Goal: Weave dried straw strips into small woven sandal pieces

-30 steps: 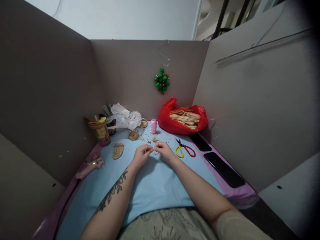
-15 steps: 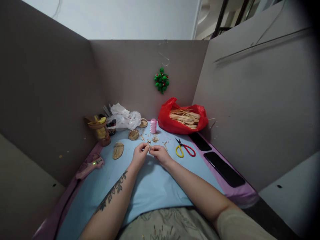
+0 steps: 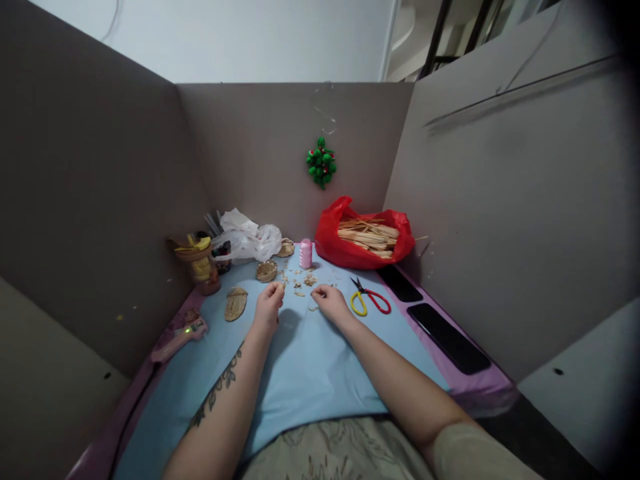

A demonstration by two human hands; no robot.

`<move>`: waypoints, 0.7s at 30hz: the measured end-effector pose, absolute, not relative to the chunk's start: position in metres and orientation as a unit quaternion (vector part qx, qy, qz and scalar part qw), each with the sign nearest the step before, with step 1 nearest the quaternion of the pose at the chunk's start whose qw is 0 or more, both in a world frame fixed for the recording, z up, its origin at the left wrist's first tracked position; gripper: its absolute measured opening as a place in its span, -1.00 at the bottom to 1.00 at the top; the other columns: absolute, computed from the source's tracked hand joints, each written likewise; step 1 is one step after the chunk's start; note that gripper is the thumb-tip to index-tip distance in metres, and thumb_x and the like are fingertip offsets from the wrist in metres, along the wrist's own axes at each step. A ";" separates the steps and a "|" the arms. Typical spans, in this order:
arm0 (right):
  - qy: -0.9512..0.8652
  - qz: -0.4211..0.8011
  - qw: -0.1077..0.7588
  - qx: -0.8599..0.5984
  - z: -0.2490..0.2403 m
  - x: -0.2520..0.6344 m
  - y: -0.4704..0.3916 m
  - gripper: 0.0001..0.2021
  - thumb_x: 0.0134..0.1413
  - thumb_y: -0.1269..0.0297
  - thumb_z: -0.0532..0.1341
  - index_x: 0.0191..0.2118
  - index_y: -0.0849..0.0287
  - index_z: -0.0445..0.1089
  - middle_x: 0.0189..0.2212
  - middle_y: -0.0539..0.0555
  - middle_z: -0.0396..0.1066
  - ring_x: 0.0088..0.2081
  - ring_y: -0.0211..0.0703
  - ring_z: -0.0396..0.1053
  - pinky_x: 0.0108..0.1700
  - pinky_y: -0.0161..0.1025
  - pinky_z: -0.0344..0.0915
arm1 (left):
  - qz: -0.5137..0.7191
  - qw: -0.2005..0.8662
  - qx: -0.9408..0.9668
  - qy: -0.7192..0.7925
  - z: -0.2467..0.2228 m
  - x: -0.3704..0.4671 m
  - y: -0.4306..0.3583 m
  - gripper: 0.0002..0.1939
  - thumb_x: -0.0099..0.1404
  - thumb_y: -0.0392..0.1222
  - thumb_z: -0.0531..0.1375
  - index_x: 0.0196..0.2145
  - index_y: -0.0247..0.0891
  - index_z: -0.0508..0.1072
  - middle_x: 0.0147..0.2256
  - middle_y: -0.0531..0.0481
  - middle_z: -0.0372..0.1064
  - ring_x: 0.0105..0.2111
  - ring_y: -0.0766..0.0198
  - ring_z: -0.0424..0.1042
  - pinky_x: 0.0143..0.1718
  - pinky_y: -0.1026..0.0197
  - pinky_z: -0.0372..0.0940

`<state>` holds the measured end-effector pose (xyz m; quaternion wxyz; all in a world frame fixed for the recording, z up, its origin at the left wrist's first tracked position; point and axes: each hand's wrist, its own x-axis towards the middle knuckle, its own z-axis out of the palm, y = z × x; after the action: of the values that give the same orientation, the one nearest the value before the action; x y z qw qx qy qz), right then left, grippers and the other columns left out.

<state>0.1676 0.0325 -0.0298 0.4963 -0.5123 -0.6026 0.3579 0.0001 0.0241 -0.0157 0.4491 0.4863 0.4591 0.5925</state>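
Observation:
My left hand (image 3: pixel 270 305) is closed in a pinch over the blue cloth (image 3: pixel 310 367); what its fingers hold is too small to make out. To its right, my right hand (image 3: pixel 330 301) is also pinched, with a thin pale strip (image 3: pixel 313 309) at its fingertips. The two hands are apart. Straw scraps (image 3: pixel 310 280) lie just beyond them. Scissors (image 3: pixel 367 298) with one yellow and one red handle lie open to the right. A flat woven oval piece (image 3: pixel 236 304) rests left of my left hand, and a small round woven basket (image 3: pixel 267 271) stands behind it.
A pink thread spool (image 3: pixel 305 254) stands at the back beside a red bag (image 3: pixel 325 240) of dry straw. Two black phones (image 3: pixel 449 339) lie along the right edge. At left are a pink glue gun (image 3: pixel 180 337), a pot (image 3: pixel 203 270) and a white plastic bag (image 3: pixel 250 240).
My hands, together before, have moved apart: the left one to the left, the right one slightly to the right. The strip by my right fingertips now shows.

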 end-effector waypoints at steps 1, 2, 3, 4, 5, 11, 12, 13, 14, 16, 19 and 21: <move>-0.581 0.398 0.502 -0.503 -0.026 0.167 0.031 -0.88 -0.19 0.30 0.19 -0.45 0.21 0.36 -0.55 -0.04 0.31 -0.57 -0.34 0.21 -0.55 -0.37 0.12 | 0.590 0.438 0.497 0.461 -0.017 0.001 0.024 -0.77 0.05 -0.04 0.14 -0.52 -0.26 0.24 -0.64 0.19 0.04 -0.65 0.47 0.00 -0.61 0.36 -0.05; -0.562 0.449 0.501 -0.482 -0.022 0.164 0.029 -0.81 -0.17 0.25 0.20 -0.36 0.21 0.34 -0.51 -0.03 0.33 -0.59 -0.35 0.23 -0.60 -0.39 0.09 | 0.588 0.422 0.514 0.461 -0.018 0.003 0.023 -0.78 0.06 -0.06 0.14 -0.52 -0.27 0.26 -0.63 0.18 0.05 -0.64 0.46 0.02 -0.59 0.36 -0.03; -0.548 0.500 0.495 -0.453 -0.018 0.160 0.026 -0.73 -0.17 0.21 0.21 -0.28 0.19 0.31 -0.46 -0.02 0.34 -0.61 -0.35 0.25 -0.65 -0.41 0.06 | 0.585 0.403 0.535 0.458 -0.019 0.004 0.022 -0.79 0.07 -0.07 0.13 -0.52 -0.28 0.26 -0.62 0.17 0.07 -0.62 0.45 0.05 -0.56 0.36 0.00; -0.540 0.543 0.484 -0.424 -0.014 0.154 0.023 -0.66 -0.17 0.17 0.22 -0.22 0.17 0.26 -0.43 -0.02 0.35 -0.62 -0.34 0.29 -0.68 -0.43 0.03 | 0.580 0.382 0.558 0.454 -0.020 0.006 0.022 -0.80 0.09 -0.09 0.12 -0.53 -0.28 0.27 -0.61 0.16 0.10 -0.59 0.44 0.09 -0.53 0.36 0.04; -0.535 0.575 0.471 -0.401 -0.011 0.148 0.020 -0.62 -0.18 0.15 0.24 -0.18 0.16 0.22 -0.41 -0.01 0.36 -0.61 -0.32 0.32 -0.70 -0.44 0.03 | 0.574 0.361 0.581 0.451 -0.021 0.007 0.021 -0.81 0.10 -0.11 0.11 -0.53 -0.29 0.28 -0.59 0.14 0.14 -0.55 0.42 0.13 -0.49 0.36 0.07; -0.505 0.601 0.478 -0.394 -0.012 0.118 0.019 -0.64 -0.22 0.11 0.27 -0.32 0.16 0.17 -0.63 -0.10 0.32 -0.66 -0.31 0.32 -0.64 -0.40 0.22 | 0.542 0.303 0.622 0.476 -0.024 0.004 0.022 -0.86 0.10 -0.18 0.10 -0.49 -0.31 0.37 -0.53 0.06 0.29 -0.48 0.35 0.24 -0.43 0.33 0.15; -0.501 0.592 0.489 -0.399 -0.015 0.117 0.021 -0.66 -0.21 0.11 0.26 -0.35 0.17 0.18 -0.66 -0.11 0.30 -0.67 -0.32 0.30 -0.64 -0.40 0.21 | 0.542 0.311 0.616 0.479 -0.025 0.004 0.022 -0.84 0.10 -0.16 0.11 -0.48 -0.32 0.39 -0.53 0.05 0.31 -0.48 0.35 0.25 -0.42 0.32 0.16; -0.500 0.581 0.500 -0.403 -0.017 0.117 0.023 -0.68 -0.19 0.10 0.25 -0.38 0.18 0.19 -0.68 -0.11 0.29 -0.69 -0.33 0.28 -0.66 -0.41 0.18 | 0.544 0.323 0.609 0.480 -0.025 0.003 0.023 -0.82 0.09 -0.13 0.13 -0.47 -0.33 0.40 -0.52 0.04 0.33 -0.48 0.34 0.27 -0.41 0.31 0.17; -0.502 0.566 0.510 -0.409 -0.020 0.118 0.024 -0.71 -0.18 0.09 0.23 -0.40 0.18 0.19 -0.70 -0.12 0.27 -0.70 -0.35 0.25 -0.68 -0.42 0.14 | 0.547 0.336 0.599 0.479 -0.025 0.003 0.023 -0.79 0.07 -0.10 0.15 -0.47 -0.33 0.42 -0.52 0.03 0.34 -0.47 0.33 0.28 -0.39 0.30 0.18; -0.514 0.527 0.528 -0.423 -0.024 0.123 0.026 -0.75 -0.14 0.10 0.20 -0.45 0.18 0.21 -0.73 -0.13 0.23 -0.74 -0.38 0.17 -0.71 -0.44 0.04 | 0.547 0.371 0.577 0.480 -0.025 0.003 0.024 -0.76 0.04 -0.06 0.19 -0.47 -0.33 0.44 -0.51 0.02 0.37 -0.47 0.32 0.29 -0.40 0.29 0.19; -0.542 0.474 0.545 -0.428 -0.026 0.130 0.028 -0.78 -0.14 0.15 0.20 -0.54 0.18 0.21 -0.76 -0.15 0.16 -0.73 -0.41 0.09 -0.68 -0.43 0.00 | 0.521 0.430 0.549 0.491 -0.023 0.004 0.022 -0.71 -0.01 -0.02 0.22 -0.47 -0.34 0.46 -0.54 0.03 0.36 -0.52 0.35 0.27 -0.48 0.31 0.14; -0.552 0.456 0.555 -0.424 -0.026 0.135 0.030 -0.79 -0.16 0.18 0.21 -0.57 0.19 0.22 -0.77 -0.16 0.12 -0.71 -0.40 0.07 -0.65 -0.42 0.00 | 0.501 0.463 0.536 0.497 -0.021 0.005 0.021 -0.68 -0.04 0.00 0.25 -0.43 -0.34 0.47 -0.55 0.04 0.35 -0.54 0.36 0.26 -0.52 0.33 0.11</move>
<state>0.1351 0.0300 -0.0263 0.5546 -0.4239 -0.5518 0.4563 0.0047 0.0209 -0.0212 0.4628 0.5362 0.4971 0.5012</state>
